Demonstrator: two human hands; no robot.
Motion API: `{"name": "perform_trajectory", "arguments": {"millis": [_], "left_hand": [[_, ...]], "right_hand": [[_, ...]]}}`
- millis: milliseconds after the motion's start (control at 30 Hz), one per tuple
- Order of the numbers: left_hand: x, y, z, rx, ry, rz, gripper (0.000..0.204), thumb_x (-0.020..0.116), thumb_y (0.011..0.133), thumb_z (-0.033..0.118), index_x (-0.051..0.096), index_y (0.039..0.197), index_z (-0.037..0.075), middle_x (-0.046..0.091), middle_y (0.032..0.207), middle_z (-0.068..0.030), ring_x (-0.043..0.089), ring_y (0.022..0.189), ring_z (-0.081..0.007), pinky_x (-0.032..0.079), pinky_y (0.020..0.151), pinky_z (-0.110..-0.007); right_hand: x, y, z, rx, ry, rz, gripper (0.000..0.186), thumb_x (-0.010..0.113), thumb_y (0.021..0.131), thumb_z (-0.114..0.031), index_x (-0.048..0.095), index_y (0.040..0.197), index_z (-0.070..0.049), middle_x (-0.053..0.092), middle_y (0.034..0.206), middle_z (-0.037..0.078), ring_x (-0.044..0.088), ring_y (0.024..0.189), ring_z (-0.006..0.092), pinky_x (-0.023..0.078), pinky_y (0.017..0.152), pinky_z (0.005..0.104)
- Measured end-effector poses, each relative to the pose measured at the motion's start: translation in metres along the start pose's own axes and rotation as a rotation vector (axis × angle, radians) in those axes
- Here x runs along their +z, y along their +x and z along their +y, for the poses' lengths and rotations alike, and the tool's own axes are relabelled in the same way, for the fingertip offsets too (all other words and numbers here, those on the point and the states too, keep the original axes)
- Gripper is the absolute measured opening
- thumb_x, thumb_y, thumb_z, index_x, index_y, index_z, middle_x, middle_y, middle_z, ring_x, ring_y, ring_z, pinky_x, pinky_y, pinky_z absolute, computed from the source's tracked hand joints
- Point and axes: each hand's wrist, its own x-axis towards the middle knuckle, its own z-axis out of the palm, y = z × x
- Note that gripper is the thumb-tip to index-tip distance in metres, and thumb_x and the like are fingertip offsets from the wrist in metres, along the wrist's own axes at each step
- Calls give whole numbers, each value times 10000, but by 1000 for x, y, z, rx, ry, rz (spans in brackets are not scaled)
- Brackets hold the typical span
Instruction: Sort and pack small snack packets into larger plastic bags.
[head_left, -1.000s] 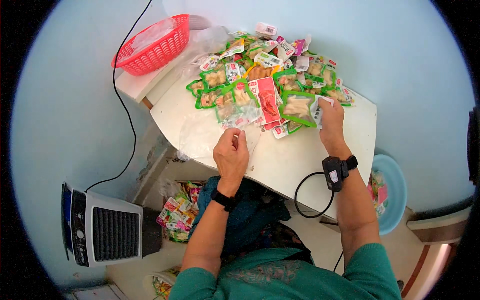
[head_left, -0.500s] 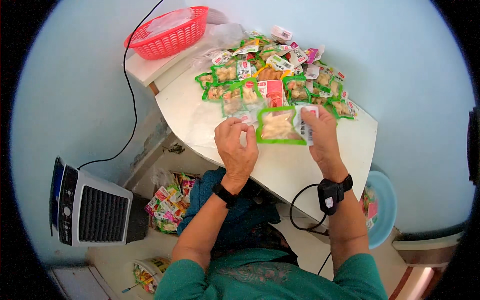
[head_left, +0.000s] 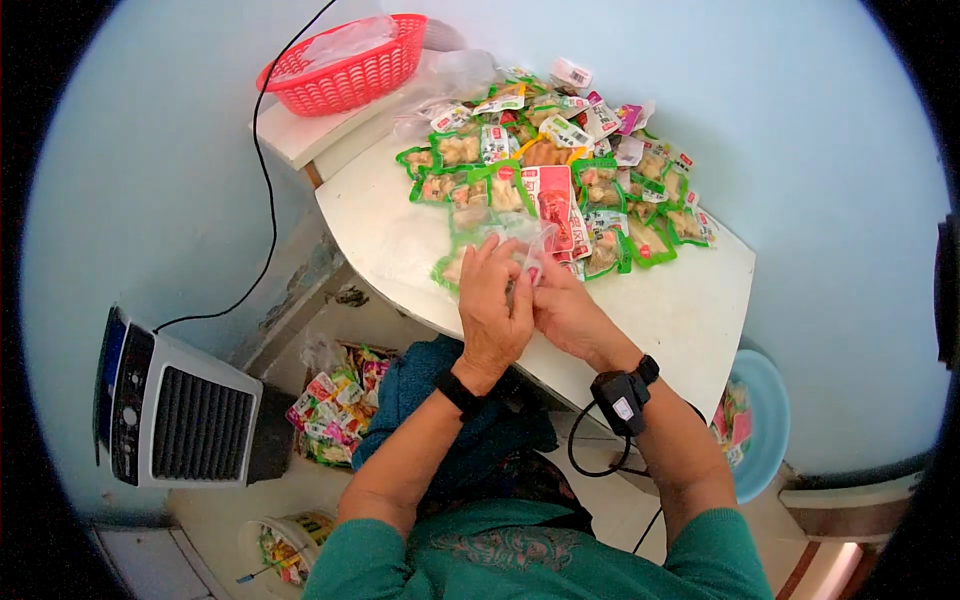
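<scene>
Both my hands are together over the front part of the white table [head_left: 400,235]. My left hand [head_left: 493,305] is bent over a clear food packet with green edges [head_left: 450,268], which shows beyond its fingers on the left. My right hand [head_left: 570,305] pinches whitish, clear film with a pink mark at the other side, apparently the same packet's end. The fingers hide most of this packet. Just beyond lies a heap of similar packets [head_left: 505,190], with a red-and-white packet [head_left: 553,205] close past my right fingertips.
A red plastic basket [head_left: 350,80] stands at the back left. Below the table are a box of colourful packets [head_left: 340,410] and a white bucket [head_left: 275,535]. A blue basin [head_left: 770,430] sits at the right. An air cooler [head_left: 190,410] and hanging black cable [head_left: 272,190] are left.
My right hand has moved left and nearer, bringing the green-edged packet in front of my left hand. My left hand has shifted slightly right and now meets it.
</scene>
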Motion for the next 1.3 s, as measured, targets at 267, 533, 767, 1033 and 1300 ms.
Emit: {"name": "perform_trajectory", "arguments": {"millis": [267, 533, 767, 1033, 1300], "left_hand": [[1, -1, -2, 10, -29, -44, 88, 544, 889, 79, 563, 943, 12, 615, 1187, -179, 521, 1208, -374, 309, 1077, -521], [1, -1, -2, 19, -27, -67, 93, 541, 888, 65, 558, 961, 10, 622, 1175, -174, 524, 1205, -370, 320, 1075, -511], [3, -3, -5, -32, -60, -34, 63, 540, 900, 64, 564, 933, 16, 629, 1152, -179, 551, 1164, -369, 333, 1066, -499], [1, -1, -5, -123, -109, -43, 67, 547, 884, 46, 544, 928, -5, 632, 1066, -198, 576, 1028, -400, 388, 1004, -499], [2, -1, -3, -136, -101, -67, 73, 542, 892, 65, 548, 920, -2, 635, 1075, -195, 581, 1035, -390, 383, 1013, -494]], "right_hand": [[-40, 14, 17, -295, -935, 222, 358, 593, 857, -60, 558, 1204, 19, 651, 978, 144, 617, 822, 200, 507, 703, 300], [-40, 25, 22, -285, -957, 22, 264, 598, 821, -27, 604, 1072, 55, 678, 898, 142, 653, 750, 218, 529, 666, 333], [-15, -1, -28, -190, -776, 311, 152, 558, 888, -49, 635, 983, 40, 654, 761, 77, 608, 512, 115, 442, 387, 227], [-82, -8, -92, -366, -895, 686, 241, 639, 854, -145, 652, 1028, 22, 659, 806, 88, 624, 577, 124, 457, 433, 235], [-95, -6, -63, -655, -1831, 501, 370, 695, 787, -165, 634, 1107, 10, 639, 1107, 201, 582, 1059, 357, 453, 936, 419]]}}
